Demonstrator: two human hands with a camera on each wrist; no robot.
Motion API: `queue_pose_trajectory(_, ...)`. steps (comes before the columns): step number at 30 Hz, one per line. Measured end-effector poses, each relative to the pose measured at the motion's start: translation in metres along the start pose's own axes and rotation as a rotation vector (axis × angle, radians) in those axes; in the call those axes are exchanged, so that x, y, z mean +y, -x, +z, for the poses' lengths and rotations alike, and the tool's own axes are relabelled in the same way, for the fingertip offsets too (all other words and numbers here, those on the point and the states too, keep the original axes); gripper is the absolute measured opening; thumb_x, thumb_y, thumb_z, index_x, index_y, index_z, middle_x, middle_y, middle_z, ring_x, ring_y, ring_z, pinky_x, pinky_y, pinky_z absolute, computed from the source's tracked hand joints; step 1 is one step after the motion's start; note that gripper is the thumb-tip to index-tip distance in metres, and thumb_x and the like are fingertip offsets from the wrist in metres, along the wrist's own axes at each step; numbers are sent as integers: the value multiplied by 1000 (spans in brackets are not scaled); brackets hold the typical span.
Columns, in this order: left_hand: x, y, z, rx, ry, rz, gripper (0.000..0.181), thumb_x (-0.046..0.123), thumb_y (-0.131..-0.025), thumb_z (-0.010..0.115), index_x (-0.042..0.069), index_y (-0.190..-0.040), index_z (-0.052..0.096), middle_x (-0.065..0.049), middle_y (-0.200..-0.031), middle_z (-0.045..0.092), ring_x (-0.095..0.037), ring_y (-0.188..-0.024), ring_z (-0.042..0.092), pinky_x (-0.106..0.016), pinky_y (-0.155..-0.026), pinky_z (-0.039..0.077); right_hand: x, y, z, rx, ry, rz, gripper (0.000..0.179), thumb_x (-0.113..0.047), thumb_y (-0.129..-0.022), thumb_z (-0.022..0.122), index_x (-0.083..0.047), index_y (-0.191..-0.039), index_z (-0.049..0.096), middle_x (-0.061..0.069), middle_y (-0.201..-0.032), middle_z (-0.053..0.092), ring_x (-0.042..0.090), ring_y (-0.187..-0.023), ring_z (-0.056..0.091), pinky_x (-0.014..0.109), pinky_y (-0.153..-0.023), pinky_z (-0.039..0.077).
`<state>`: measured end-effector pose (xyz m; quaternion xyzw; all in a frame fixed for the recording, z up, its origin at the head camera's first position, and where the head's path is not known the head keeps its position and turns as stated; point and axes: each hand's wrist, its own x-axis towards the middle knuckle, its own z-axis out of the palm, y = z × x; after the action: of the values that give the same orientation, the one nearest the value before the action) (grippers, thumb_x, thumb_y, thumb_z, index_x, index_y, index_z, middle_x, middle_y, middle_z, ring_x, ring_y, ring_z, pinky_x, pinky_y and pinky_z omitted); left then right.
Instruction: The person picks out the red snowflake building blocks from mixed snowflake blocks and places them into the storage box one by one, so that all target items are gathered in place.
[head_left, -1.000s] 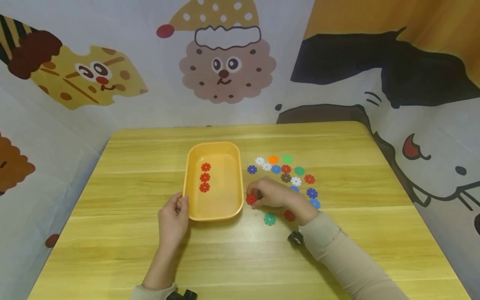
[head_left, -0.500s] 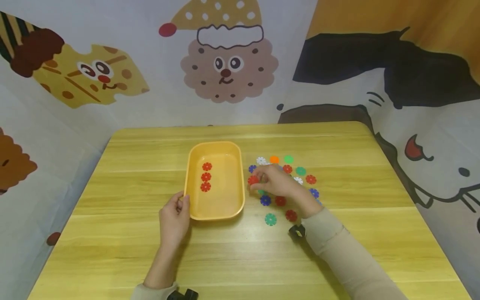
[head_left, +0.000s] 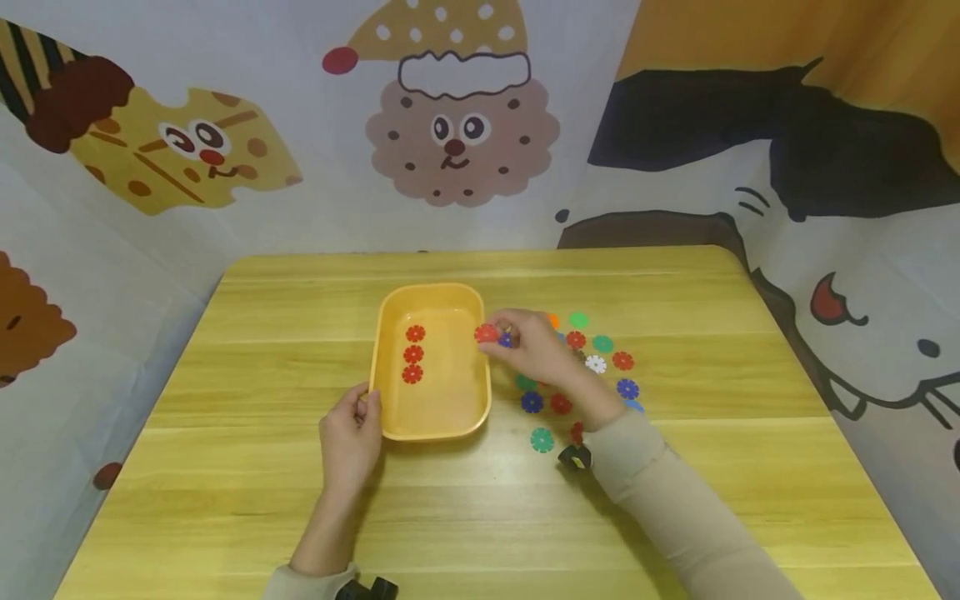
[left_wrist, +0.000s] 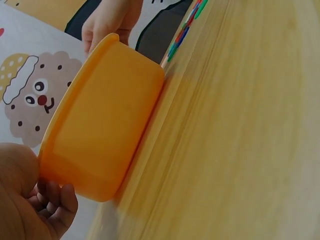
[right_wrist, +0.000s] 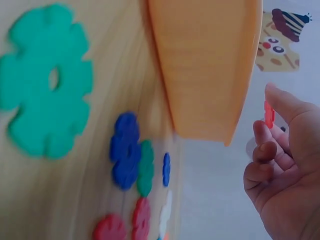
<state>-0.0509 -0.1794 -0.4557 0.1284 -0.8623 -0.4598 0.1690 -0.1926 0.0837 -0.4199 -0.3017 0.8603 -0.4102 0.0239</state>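
A yellow-orange plastic tray [head_left: 450, 408] stands on the table, with three red snowflake discs [head_left: 413, 354] in a column on the left of its floor. My left hand [head_left: 350, 433] grips the tray's left rim near the front corner, thumb on top; the left wrist view shows its fingers curled under the rim. Between thumb and finger, my right hand [head_left: 536, 350] pinches a red snowflake disc [head_left: 486, 333] at the tray's right rim. In the right wrist view this red disc [right_wrist: 269, 114] is held edge-on, above the table. The right hand hides some loose discs.
Right of the tray, loose snowflake discs lie spread on the wooden table [head_left: 465, 525]: a green disc [head_left: 542, 440] in front, a dark blue disc [head_left: 532, 402], a white disc [head_left: 596, 364] and several others. A cartoon-printed cloth [head_left: 300, 225] hangs behind the table.
My right hand has picked up a red disc from beside the tray and carried it away from me, then left to the tray's right rim. The left hand keeps its grip.
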Motion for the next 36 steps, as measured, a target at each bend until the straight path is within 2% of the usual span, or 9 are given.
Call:
queue_pose_trajectory(7, 0, 0, 1, 16, 10, 15, 26, 7, -101, 59, -12, -116, 68, -6, -61, 55, -9, -46, 44, -23, -42, 39, -15, -9, 13, -33, 4, -94, 37, -25, -90, 79, 0, -116, 69, 2, -91, 66, 11, -56, 50, 24, -53, 47)
queue_pose_trajectory(15, -3, -2, 2, 20, 7, 24, 24, 6, -101, 60, -12, -115, 68, -5, -60, 54, -10, -47, 43, -23, -43, 39, -31, -16, 32, -117, 72, -116, 35, -30, -89, 80, -6, -113, 70, -2, -91, 65, 7, -56, 49, 22, -53, 44)
queue_pose_trajectory(24, -2, -4, 3, 10, 8, 17, 25, 7, -101, 60, -11, -116, 68, -5, -61, 55, -12, -48, 46, -23, -44, 40, -43, -29, 53, -210, 101, -123, 40, -32, -88, 80, -7, -118, 69, -1, -96, 69, 9, -66, 55, 22, -67, 50)
queue_pose_trajectory(31, -3, -5, 5, 19, 10, 36, 24, 7, -100, 62, -11, -115, 69, -4, -60, 55, -12, -50, 46, -23, -45, 40, -47, -38, 70, -291, 122, -145, 32, -27, -88, 81, -7, -110, 71, 1, -99, 73, 15, -89, 67, 25, -84, 52)
queue_pose_trajectory(33, -4, -4, 5, 20, 10, 35, 24, 7, -100, 62, -11, -114, 69, -4, -60, 54, -12, -50, 46, -23, -45, 40, -48, -39, 73, -312, 127, -137, 28, -27, -88, 81, -8, -106, 71, -2, -93, 72, 15, -88, 66, 24, -82, 51)
queue_pose_trajectory(36, -4, -4, 4, 20, 13, 27, 24, 7, -100, 62, -11, -115, 69, -4, -60, 54, -12, -50, 46, -23, -44, 40, -50, -41, 78, -352, 152, -106, 25, -29, -88, 82, -10, -100, 70, -5, -81, 66, 13, -75, 61, 23, -71, 49)
